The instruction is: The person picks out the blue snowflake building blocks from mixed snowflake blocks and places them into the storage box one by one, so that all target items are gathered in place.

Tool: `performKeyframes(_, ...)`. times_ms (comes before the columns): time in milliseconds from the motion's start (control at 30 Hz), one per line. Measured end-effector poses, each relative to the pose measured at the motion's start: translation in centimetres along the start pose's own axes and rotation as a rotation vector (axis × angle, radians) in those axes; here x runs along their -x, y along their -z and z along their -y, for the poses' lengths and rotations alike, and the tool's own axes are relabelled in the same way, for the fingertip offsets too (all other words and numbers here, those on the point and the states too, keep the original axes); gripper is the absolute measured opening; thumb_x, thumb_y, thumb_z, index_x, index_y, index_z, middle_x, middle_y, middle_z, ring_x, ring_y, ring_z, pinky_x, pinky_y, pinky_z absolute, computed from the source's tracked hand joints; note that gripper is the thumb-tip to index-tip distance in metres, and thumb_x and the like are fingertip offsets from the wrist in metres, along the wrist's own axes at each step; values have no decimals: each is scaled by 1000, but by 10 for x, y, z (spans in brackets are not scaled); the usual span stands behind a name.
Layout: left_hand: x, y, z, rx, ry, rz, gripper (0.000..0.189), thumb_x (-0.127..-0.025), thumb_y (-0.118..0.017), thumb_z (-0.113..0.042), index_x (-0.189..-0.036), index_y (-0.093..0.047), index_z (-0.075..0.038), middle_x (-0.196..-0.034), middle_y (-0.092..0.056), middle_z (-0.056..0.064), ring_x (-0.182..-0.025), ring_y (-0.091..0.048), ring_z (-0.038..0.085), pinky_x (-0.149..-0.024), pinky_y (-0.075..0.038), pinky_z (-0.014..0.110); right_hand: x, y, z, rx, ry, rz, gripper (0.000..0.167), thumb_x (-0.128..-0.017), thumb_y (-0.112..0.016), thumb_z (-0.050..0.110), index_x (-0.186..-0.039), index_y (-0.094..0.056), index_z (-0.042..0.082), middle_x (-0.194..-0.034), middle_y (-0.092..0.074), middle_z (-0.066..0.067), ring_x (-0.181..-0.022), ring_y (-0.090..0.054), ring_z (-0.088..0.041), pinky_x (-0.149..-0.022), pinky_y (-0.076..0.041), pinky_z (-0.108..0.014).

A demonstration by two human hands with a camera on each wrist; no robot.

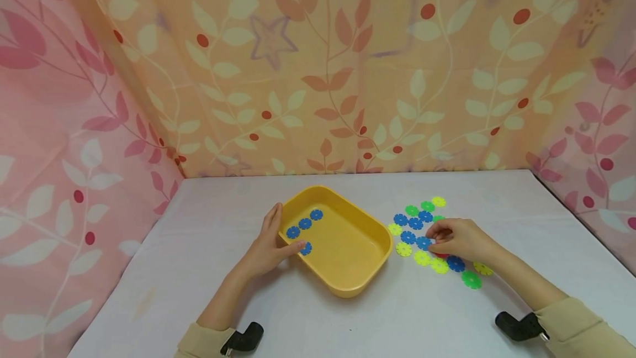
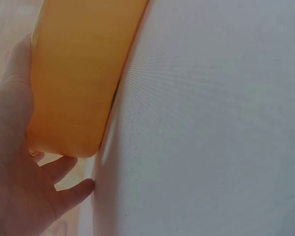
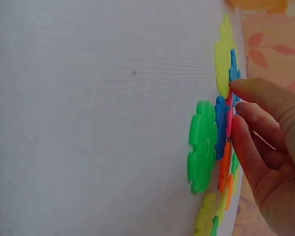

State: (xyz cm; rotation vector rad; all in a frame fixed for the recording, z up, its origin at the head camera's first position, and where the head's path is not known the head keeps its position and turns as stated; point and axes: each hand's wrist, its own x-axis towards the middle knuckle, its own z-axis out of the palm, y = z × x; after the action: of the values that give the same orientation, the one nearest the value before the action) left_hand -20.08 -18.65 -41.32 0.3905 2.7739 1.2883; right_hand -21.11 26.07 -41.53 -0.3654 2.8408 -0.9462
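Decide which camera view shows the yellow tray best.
The head view: it shows the tray nearly whole, with its open inside and four blue discs. The left wrist view shows only part of its outer surface, beside the left hand; the right wrist view catches a sliver at the top edge.

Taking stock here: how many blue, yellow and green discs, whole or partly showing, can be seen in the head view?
Blue discs: 10 (4 in the tray, 6 on the table)
Yellow discs: 6
Green discs: 4
Total: 20
The right hand may hide more.
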Motion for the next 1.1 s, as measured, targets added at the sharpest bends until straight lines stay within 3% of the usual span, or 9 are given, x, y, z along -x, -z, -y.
performKeyframes(633, 1, 1, 0, 4, -2, 7, 113, -81, -69, -62, -156, 8, -25, -161, 7, -9, -147, -8, 28, -113, -18, 57, -2, 0, 2, -1, 28, -7, 27, -80, -82, 24, -99, -70, 9, -79, -59, 2, -75, -54, -16, -65, -51, -21)
performKeyframes(900, 0, 0, 3, -4, -8, 2, 113, -81, -69, -63, -156, 7, -25, -162, 7, -8, -147, -9, 28, -113, -18, 57, -3, 1, 2, -101, 4, -10, 29, -81, -80, 27, -101, -70, 9, -86, -65, 0, -81, -60, -17, -69, -53, -21)
performKeyframes(1100, 0, 0, 2, 0, -6, 3, 114, -81, -69, -62, -157, 7, -25, -162, 6, -7, -147, -9, 28, -113, -18, 58, -7, 4, 13, -258, -17, 5, 34, -84, -78, 30, -107, -69, 7, -95, -68, -4, -88, -63, -21, -72, -55, -24)
